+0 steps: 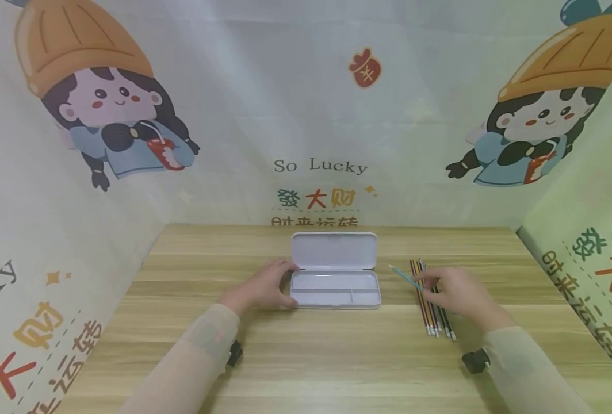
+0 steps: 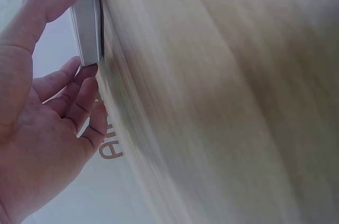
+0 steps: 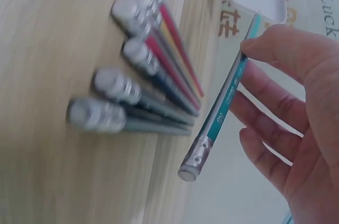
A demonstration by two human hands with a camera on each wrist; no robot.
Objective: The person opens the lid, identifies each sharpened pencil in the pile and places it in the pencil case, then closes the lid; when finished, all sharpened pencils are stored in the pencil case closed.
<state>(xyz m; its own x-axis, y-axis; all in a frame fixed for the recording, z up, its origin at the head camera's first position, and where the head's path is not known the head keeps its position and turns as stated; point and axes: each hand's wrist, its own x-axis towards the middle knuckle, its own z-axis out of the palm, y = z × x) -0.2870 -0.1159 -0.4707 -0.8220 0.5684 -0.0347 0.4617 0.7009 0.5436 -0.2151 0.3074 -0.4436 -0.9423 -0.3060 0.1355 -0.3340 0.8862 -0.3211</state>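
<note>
A white pencil case (image 1: 321, 282) lies open on the table, its lid (image 1: 334, 250) tipped back and its tray split into compartments. My left hand (image 1: 267, 286) holds the case at its left end, thumb on the near corner and fingers at the far one. Between thumb and fingers my right hand (image 1: 453, 290) pinches a teal pencil (image 3: 225, 99), its tip toward the case and its silver eraser end toward me. Beneath that hand lies a loose bunch of several pencils (image 1: 430, 313), dark, red and yellow, eraser ends nearest me in the head view.
The wooden table (image 1: 337, 362) meets a printed cloth backdrop (image 1: 264, 103) at its far edge and sides. Small black devices are strapped at both wrists, one of them the right wrist camera (image 1: 475, 361).
</note>
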